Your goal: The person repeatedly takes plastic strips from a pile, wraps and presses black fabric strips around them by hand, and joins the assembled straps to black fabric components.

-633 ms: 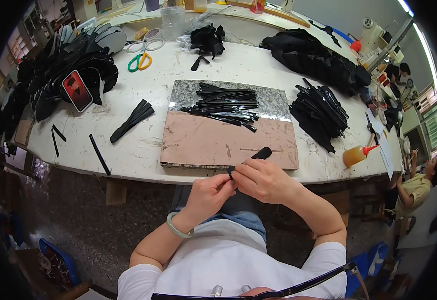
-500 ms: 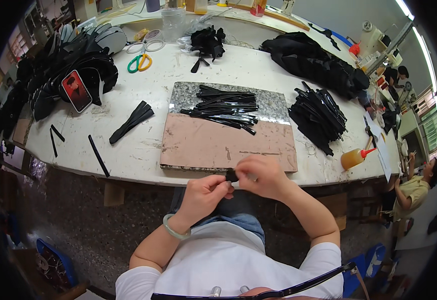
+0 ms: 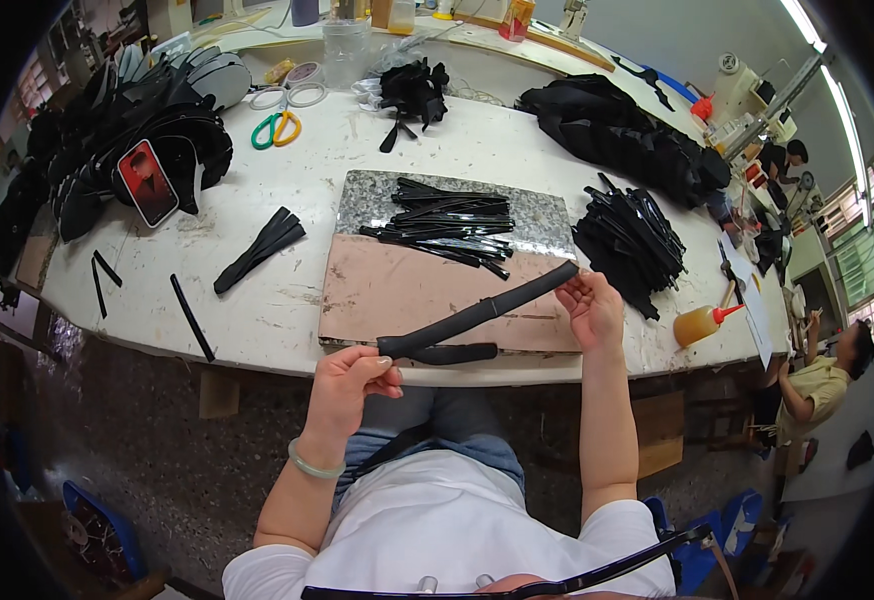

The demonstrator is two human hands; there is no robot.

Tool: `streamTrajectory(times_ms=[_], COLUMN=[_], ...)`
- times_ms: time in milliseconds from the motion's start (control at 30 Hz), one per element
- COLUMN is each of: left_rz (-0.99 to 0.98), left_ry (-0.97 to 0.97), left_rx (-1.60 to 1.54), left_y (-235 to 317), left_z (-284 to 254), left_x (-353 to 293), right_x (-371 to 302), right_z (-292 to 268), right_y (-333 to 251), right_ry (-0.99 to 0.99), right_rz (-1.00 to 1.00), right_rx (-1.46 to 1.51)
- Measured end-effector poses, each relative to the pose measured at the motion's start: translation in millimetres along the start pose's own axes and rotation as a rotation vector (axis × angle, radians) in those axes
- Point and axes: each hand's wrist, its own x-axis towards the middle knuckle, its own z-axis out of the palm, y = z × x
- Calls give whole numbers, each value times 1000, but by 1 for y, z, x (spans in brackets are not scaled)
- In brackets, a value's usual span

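A long black strip (image 3: pixel 477 313) stretches slantwise in front of me, its right end higher than its left. My left hand (image 3: pixel 352 387) pinches the lower left end, where a shorter black piece (image 3: pixel 455 354) also juts out to the right. At the upper right end, my right hand (image 3: pixel 591 308) has the strip between thumb and fingers. Below it lies a board (image 3: pixel 357 285), pinkish on its near half and speckled grey on the far half. Several glossy black strips (image 3: pixel 452 222) are spread across its middle and far part.
On the right are a heap of black strips (image 3: pixel 632 235) and a yellow glue bottle (image 3: pixel 699 325) with a red tip. A black strip bundle (image 3: pixel 261 250), scissors (image 3: pixel 277 130) and a phone (image 3: pixel 148 183) lie left. A black cloth roll (image 3: pixel 627 130) is behind.
My hands were close together at the board's near edge over a small folded black bit. They have spread apart, the right up and rightward, and the black strip is now extended between them.
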Motion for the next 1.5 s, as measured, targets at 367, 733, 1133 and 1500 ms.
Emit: streamTrajectory(times_ms=[367, 733, 1133, 1500], left_rz=[219, 586, 17, -404], left_ry=[92, -281, -273, -428], left_rx=[210, -332, -760, -346], left_y=[56, 87, 48, 22], left_z=[-58, -95, -72, 22], left_x=[-26, -63, -41, -2], right_x=[3, -75, -49, -62], right_z=[-55, 103, 24, 1], right_y=[-62, -18, 41, 0], right_ry=[54, -353, 31, 219], right_rz=[-178, -78, -23, -671], right_rx=[-107, 94, -304, -1248])
